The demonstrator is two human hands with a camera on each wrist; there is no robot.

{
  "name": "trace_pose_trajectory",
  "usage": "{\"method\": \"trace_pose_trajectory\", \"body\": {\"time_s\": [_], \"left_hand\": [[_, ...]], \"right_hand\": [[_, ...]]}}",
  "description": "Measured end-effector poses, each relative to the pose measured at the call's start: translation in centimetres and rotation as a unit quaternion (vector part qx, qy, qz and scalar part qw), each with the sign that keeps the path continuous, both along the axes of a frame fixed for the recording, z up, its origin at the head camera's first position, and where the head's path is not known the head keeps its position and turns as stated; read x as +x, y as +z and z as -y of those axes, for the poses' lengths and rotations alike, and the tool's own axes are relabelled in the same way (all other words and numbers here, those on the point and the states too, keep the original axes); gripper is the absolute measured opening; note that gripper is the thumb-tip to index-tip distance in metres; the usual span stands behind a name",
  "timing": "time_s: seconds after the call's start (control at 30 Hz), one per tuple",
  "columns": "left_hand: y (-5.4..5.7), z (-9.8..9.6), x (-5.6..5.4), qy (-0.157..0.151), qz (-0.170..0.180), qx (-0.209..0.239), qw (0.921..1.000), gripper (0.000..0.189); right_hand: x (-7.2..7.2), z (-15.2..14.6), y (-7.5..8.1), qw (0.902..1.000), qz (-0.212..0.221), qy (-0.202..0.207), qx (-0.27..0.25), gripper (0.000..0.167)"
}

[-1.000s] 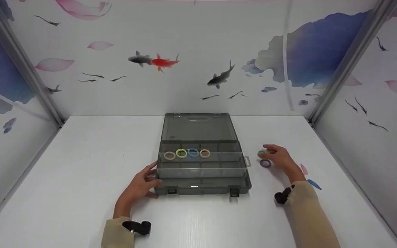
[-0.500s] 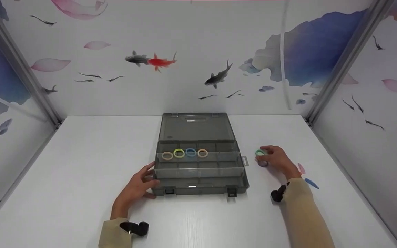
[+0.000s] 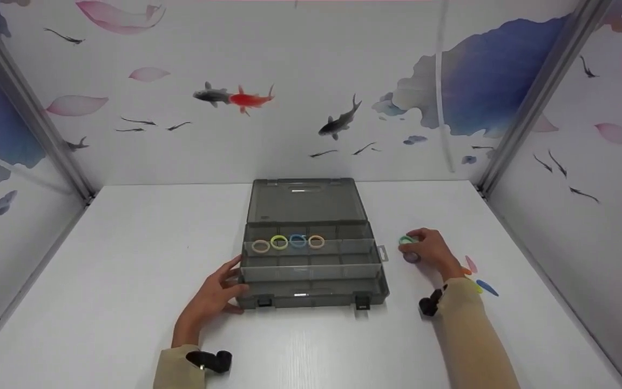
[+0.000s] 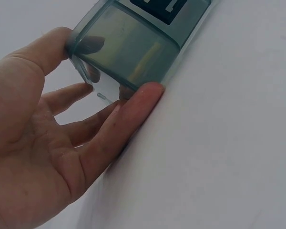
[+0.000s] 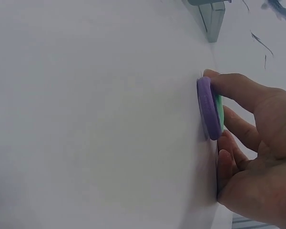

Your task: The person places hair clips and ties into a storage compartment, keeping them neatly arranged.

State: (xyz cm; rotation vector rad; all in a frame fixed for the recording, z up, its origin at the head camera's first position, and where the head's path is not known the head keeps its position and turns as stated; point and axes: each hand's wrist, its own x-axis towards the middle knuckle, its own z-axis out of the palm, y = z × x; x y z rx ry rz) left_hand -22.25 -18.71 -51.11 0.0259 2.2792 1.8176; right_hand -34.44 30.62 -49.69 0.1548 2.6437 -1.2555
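Observation:
A grey translucent compartment box (image 3: 311, 273) lies with its lid (image 3: 305, 201) folded back. My left hand (image 3: 214, 294) holds its front left corner; in the left wrist view, thumb and fingers (image 4: 119, 124) lie around that corner. Several hair ties, among them a yellow one (image 3: 279, 242) and a blue one (image 3: 298, 241), are lined up in the box's rear part. To the right of the box, my right hand (image 3: 431, 249) pinches a green hair tie (image 3: 407, 239). A purple hair tie (image 5: 209, 109) is right beside it, close to the fingertips and partly hidden in the head view.
Small slim coloured pieces lie by the right wrist: a pink one (image 3: 471, 264), a blue one (image 3: 487, 288), and orange and yellow ones partly covered by the sleeve. Printed panels wall in the white table (image 3: 127, 259) at the back and sides.
The right fingers have closed on the green hair tie, which now shows more fully. The right forearm has shifted slightly left, uncovering orange and yellow pieces. The left hand stays on the box.

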Motion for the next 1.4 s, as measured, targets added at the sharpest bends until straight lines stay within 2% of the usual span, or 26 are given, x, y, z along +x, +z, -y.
{"method": "trace_pose_trajectory", "body": {"time_s": [0.43, 0.67, 1.0, 1.2, 1.4], "left_hand": [[-0.16, 0.09, -0.06, 0.005, 0.002, -0.007, 1.0000, 0.076], [0.03, 0.12, 0.03, 0.006, 0.002, -0.005, 1.0000, 0.076], [0.08, 0.26, -0.03, -0.013, 0.000, 0.004, 0.9999, 0.078], [0.13, 0.32, -0.04, -0.009, 0.000, 0.004, 1.0000, 0.077], [0.15, 0.21, 0.02, -0.003, 0.003, 0.005, 1.0000, 0.076]], "right_hand": [[-0.22, 0.21, 0.02, 0.9999, 0.000, -0.005, 0.010, 0.051], [-0.17, 0.40, -0.27, 0.9995, -0.028, -0.003, 0.014, 0.045], [-0.24, -0.05, -0.22, 0.9992, -0.023, 0.016, 0.027, 0.049], [-0.40, 0.01, -0.18, 0.9981, -0.043, 0.026, 0.036, 0.045], [-0.40, 0.01, -0.27, 0.9978, -0.044, 0.021, 0.046, 0.044]]}}
